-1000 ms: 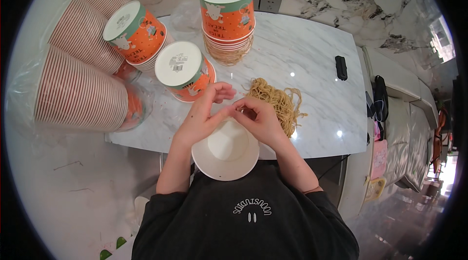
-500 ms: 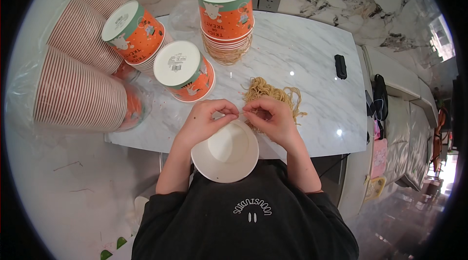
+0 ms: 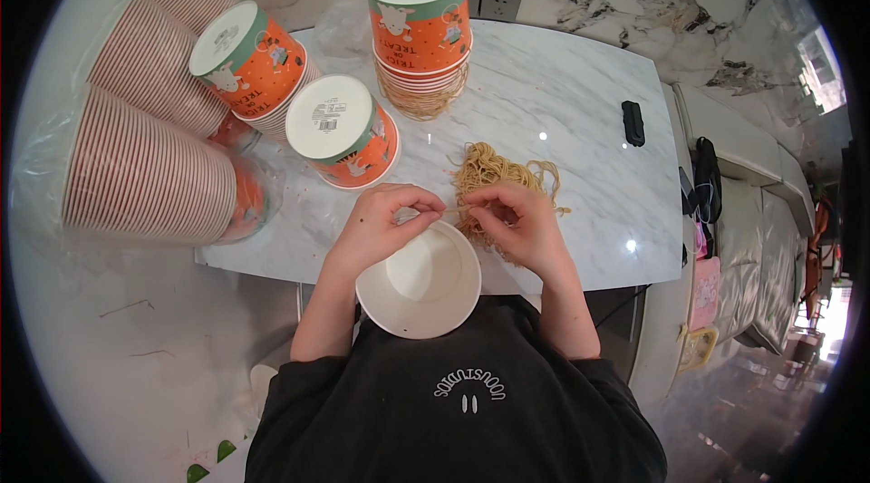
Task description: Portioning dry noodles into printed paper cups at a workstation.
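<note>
A white-lined paper bucket (image 3: pixel 426 306) stands mouth up at the table's near edge, against my shirt. Over its far rim, my left hand (image 3: pixel 385 225) is closed, with thumb and fingertips pinching a thin tan cord (image 3: pixel 456 209). My right hand (image 3: pixel 526 225) pinches the same cord a little to the right, so a short length spans the gap. Whether the cord passes through the bucket's wall cannot be made out. Just beyond my right hand lies a loose heap of tan cords (image 3: pixel 489 166), partly covered by that hand.
Upside-down orange and green buckets stand beyond: a single bucket (image 3: pixel 362 166), a leaning stack (image 3: pixel 263 66), and a tall stack (image 3: pixel 421 30) with cords around its base. Bagged bucket stacks (image 3: pixel 149 170) fill the left. A black object (image 3: pixel 633 124) lies on the marble-patterned table (image 3: pixel 580 166).
My right hand has moved slightly right, away from my left, and more of the cord shows between them. My left hand and the bucket have hardly moved.
</note>
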Tool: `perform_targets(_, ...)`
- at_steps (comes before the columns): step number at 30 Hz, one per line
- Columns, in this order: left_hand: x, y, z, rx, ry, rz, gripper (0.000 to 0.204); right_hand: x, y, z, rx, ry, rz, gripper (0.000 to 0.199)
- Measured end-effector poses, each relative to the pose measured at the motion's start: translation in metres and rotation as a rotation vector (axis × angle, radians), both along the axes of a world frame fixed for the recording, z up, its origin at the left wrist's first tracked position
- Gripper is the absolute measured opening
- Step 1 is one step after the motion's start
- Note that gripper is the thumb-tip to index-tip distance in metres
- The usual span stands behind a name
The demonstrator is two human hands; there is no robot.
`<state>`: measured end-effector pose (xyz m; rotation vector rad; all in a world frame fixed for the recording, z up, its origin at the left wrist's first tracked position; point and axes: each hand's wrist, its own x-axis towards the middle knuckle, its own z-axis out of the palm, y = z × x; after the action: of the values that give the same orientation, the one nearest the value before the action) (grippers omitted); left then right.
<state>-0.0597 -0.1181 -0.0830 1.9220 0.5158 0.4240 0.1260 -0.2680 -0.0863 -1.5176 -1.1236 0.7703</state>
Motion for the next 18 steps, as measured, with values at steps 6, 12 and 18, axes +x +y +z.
perform_targets(6,-0.001,0.000,0.002,0.019,0.022,0.017,0.013,0.003,-0.001,0.006,-0.032,-0.118,0.015,0.013)
perform_targets(12,0.000,0.002,0.000,0.097,-0.009,-0.001,0.011,0.000,0.002,0.004,0.001,-0.185,-0.046,0.007)
perform_targets(18,0.001,0.002,0.002,0.179,0.026,-0.015,0.012,-0.008,0.003,0.001,0.012,-0.198,-0.105,0.008)
